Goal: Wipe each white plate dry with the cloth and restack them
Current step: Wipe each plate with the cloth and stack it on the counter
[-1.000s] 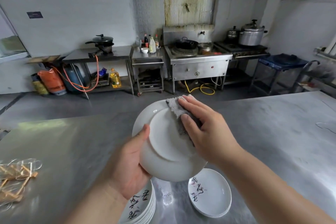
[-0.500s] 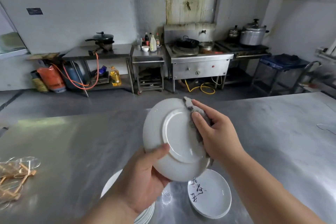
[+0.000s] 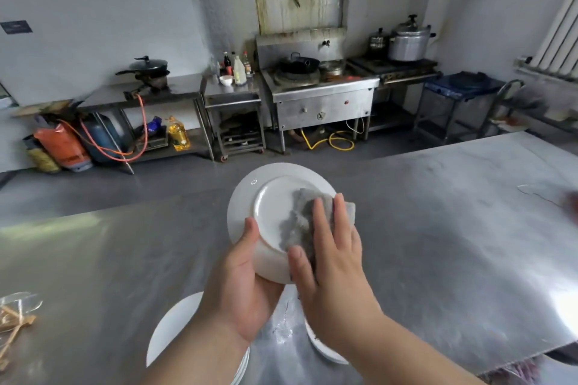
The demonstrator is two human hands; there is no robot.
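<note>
I hold a white plate (image 3: 269, 206) up over the steel table, its underside facing me. My left hand (image 3: 240, 281) grips its lower rim, thumb on the underside. My right hand (image 3: 334, 256) presses a grey cloth (image 3: 300, 222) flat against the right part of the plate's base, fingers straight. Below my arms, a stack of white plates (image 3: 172, 328) sits at the near left. Another white plate pile (image 3: 322, 350) lies to its right, mostly hidden by my right forearm.
The steel table (image 3: 438, 244) stretches wide to the right and left. A clear plastic wrapper with wooden sticks (image 3: 15, 312) lies at the left edge. Across the floor stand a wok stove (image 3: 316, 87), side tables and a gas cylinder (image 3: 103, 137).
My right hand with the cloth slid from the plate's upper right edge down onto its base and flattened. My left hand shifted lower on the rim.
</note>
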